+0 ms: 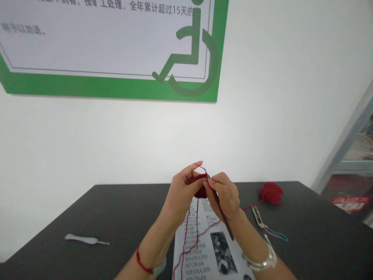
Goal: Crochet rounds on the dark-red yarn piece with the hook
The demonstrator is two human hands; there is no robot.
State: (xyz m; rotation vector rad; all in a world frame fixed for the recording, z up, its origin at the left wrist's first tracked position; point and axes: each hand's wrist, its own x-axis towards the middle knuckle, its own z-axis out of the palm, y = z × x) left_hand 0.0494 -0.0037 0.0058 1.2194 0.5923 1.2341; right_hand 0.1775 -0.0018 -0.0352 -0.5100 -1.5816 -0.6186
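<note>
Forearms [159, 233] nearest, red crochet [200, 193] sits between left hand [181, 191] and right hand [226, 194].

Sheet [201, 259] on table [125, 210], hook [83, 239] to its left, snips [258, 218] and yarn ball [271, 193] right

Wall board [107, 48] bears Chinese print, including "全年累计超过15天的", and a green wheelchair symbol [196, 58], lower right. Printed sheet [204, 245] reads "R26", "R27 (5X,A)6", "R28 (2X,A,2X)6"; upper lines mostly unclear.

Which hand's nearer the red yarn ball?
Right. The right hand is left of the red yarn ball, apart from it; the left hand is farther left.
</note>
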